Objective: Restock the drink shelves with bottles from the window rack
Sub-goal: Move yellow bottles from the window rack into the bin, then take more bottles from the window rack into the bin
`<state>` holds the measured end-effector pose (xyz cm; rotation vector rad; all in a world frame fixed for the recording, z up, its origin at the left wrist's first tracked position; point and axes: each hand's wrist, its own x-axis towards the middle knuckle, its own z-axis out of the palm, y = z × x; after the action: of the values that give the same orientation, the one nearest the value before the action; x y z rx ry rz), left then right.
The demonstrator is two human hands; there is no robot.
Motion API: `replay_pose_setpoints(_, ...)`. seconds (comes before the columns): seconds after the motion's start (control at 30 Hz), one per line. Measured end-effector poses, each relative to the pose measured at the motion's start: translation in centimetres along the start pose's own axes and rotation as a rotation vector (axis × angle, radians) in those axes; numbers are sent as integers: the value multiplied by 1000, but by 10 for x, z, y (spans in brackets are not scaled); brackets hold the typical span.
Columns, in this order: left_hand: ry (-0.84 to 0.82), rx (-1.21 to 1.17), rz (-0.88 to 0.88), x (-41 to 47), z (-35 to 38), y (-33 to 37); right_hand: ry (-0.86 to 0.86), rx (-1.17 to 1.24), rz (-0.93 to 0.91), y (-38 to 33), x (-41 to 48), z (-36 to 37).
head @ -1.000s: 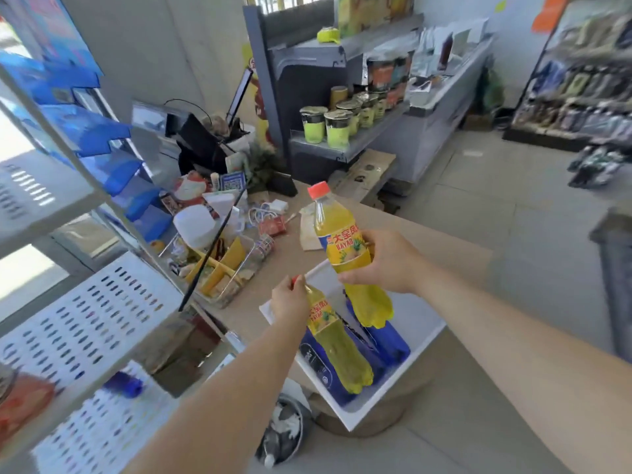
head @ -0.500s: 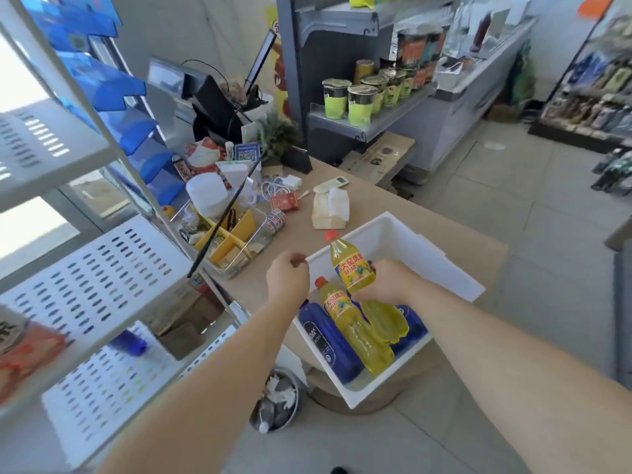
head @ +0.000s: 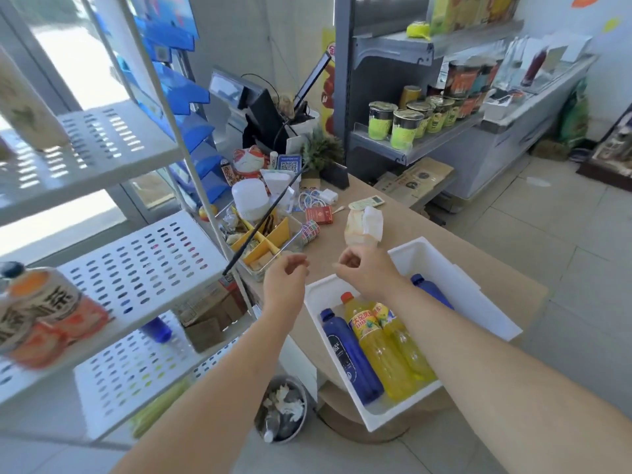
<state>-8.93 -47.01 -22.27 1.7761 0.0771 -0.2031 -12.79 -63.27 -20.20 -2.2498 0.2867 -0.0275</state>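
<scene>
— What are your hands holding?
— Nothing. My left hand (head: 285,278) and right hand (head: 366,271) hover close together without touching, fingers loosely curled and empty, over the far end of the white bin (head: 478,302) on the counter (head: 444,241).
— And the bottles?
— Two yellow bottles (head: 383,350) lie side by side in the bin, with a blue bottle (head: 349,354) against their left. Another blue one (head: 431,290) shows beyond my right forearm.
— Anything on the window rack (head: 136,265)?
— An orange-labelled bottle (head: 37,302) on the middle shelf, at my left, and a small blue bottle (head: 155,328) on the shelf below.
</scene>
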Motion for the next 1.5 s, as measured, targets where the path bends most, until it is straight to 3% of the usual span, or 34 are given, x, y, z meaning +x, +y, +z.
replay_pose_setpoints(0.23, 188, 5, 161, 9, -101, 55, -46, 103, -332, -142, 23, 45)
replay_pose_setpoints(0.4, 323, 136, 319, 3, -192, 103, -126, 240, -503, -245, 32, 78)
replay_pose_setpoints(0.6, 471, 140, 379, 12, -301, 140, -127, 283, -622, -334, 50, 105)
replay_pose_setpoints(0.77, 623, 127, 378, 51, -386, 162, -74, 244, -644, -384, 90, 129)
replay_pose_setpoints(1.0, 745, 105, 224, 145, -447, 185, 45, 103, -593, -458, 168, 179)
replay_pose_setpoints(1.13, 682, 90, 112, 180, -463, 183, 112, 109, -490, -473, 196, 204)
replay_pose_setpoints(1.27, 637, 57, 117, 201, -475, 176, 204, 56, -345, -481, 212, 218)
replay_pose_setpoints(1.5, 582, 160, 156, 216, -479, 167, 35, 176, -283, -484, 237, 249)
